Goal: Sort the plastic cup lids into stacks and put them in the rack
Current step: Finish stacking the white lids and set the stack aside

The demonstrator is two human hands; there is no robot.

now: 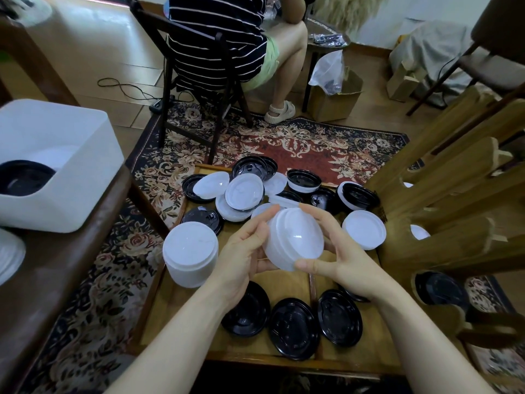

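Note:
Both my hands hold a short stack of white lids [294, 240] above the wooden tray [181, 302]. My left hand [241, 251] cups its left side and my right hand [335, 251] grips its right side, thumb under the near rim. A taller stack of white lids [190, 253] stands at the tray's left. Loose white lids [244, 191] and black lids [292, 328] lie scattered over the tray. The wooden rack [443, 223] stands at the right, with white lids [419, 232] and black lids [440, 288] showing in its slots.
A white bin [71, 172] holding a black lid sits on a dark table at the left. A person in a striped shirt sits on a chair [199, 81] beyond the tray. A patterned rug [298, 143] covers the floor; a cardboard box [335, 100] stands farther back.

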